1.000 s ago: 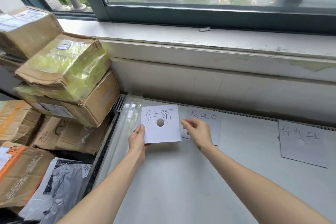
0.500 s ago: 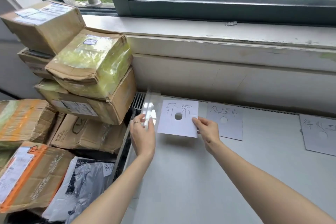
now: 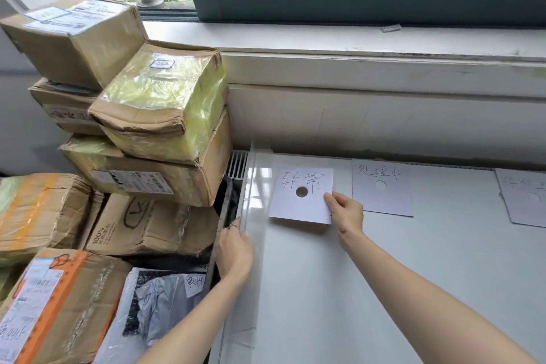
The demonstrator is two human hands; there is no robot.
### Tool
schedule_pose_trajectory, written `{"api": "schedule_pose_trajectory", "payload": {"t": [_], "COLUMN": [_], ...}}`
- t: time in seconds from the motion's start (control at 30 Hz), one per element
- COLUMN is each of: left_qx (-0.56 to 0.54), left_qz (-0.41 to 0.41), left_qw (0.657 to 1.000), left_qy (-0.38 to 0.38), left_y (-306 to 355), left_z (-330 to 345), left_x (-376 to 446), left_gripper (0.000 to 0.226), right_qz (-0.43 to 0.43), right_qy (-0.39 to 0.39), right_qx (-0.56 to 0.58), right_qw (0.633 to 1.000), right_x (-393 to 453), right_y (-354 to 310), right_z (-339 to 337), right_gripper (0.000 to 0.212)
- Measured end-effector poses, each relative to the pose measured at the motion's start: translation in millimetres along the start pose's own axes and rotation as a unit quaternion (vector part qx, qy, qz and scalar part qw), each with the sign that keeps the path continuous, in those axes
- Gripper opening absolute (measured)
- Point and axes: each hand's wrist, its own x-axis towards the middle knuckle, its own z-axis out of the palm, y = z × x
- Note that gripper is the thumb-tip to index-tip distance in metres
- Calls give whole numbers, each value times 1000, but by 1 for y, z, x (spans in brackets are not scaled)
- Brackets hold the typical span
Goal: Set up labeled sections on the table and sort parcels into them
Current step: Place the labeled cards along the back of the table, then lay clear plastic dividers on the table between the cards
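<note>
Paper label (image 3: 301, 195) with a round hole lies on the white counter (image 3: 384, 275), pinched at its right edge by the right hand (image 3: 345, 211). Left of it, the left hand (image 3: 235, 248) grips a clear plastic sheet (image 3: 254, 201). Further left, cardboard parcels (image 3: 153, 115) sit stacked. Right of it lies a second label (image 3: 381, 189).

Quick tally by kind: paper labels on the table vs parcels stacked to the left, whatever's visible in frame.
Paper labels on the table: 3, namely the left label, the middle label, and the right label, cut off by the frame edge.
Cardboard boxes: 7 visible, e.g. the yellow-taped box.
Poly mailer bags: 1, the grey bag.
Total: 11. Others may be hidden behind the stack.
</note>
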Motion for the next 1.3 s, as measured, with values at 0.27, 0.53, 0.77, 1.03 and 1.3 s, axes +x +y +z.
{"api": "schedule_pose_trajectory", "payload": {"t": [0.27, 0.53, 0.77, 1.03, 1.3], "left_qx": [-95, -113, -134, -159, -196], "left_qz": [-23, -4, 3, 7, -13], "left_qw": [995, 994, 991, 987, 979], "left_qy": [-8, -4, -20, -26, -61], "left_y": [-16, -44, -47, -45, -30], "left_z": [-21, -41, -35, -33, -29], "left_x": [4, -12, -13, -11, -21], "left_gripper": [37, 28, 33, 38, 33], "right_qz": [-8, 12, -7, -33, -22], "right_qy": [30, 82, 120, 122, -108], "right_qx": [-20, -66, -178, -161, -54], "right_qw": [999, 994, 977, 979, 992], "right_x": [6, 15, 20, 18, -91], "right_y": [-1, -26, -27, -30, -23], "right_z": [12, 50, 75, 70, 64], "right_gripper": [43, 23, 19, 22, 40]}}
